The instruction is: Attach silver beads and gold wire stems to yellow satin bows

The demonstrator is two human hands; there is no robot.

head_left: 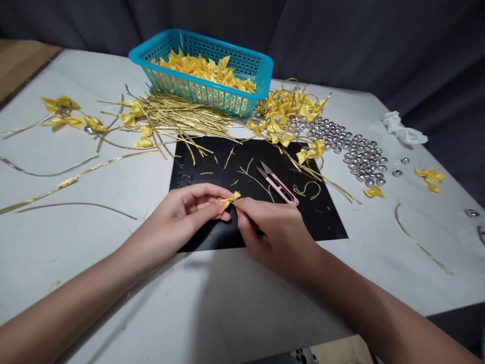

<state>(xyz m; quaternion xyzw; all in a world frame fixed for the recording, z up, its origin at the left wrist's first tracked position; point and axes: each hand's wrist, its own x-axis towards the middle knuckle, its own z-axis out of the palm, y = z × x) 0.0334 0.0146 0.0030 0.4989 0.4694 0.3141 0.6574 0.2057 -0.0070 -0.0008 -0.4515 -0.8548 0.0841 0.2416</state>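
My left hand [185,212] and my right hand [271,233] meet over the front of a black mat [212,167]. Between their fingertips they pinch one small yellow ribbon bow [228,200]. The left fingers curl round its left side, and the right thumb and forefinger close on its right end. Pink thread snips [278,184] lie on the mat just beyond my right hand, blades apart, untouched.
A turquoise basket [250,68] of yellow bows stands at the back. Gold wire ties [178,119] lie piled to its front left, loose bows and ties [284,108] to its right. Several silver beads [359,151] spread at the right. A crumpled white tissue [403,130] lies far right.
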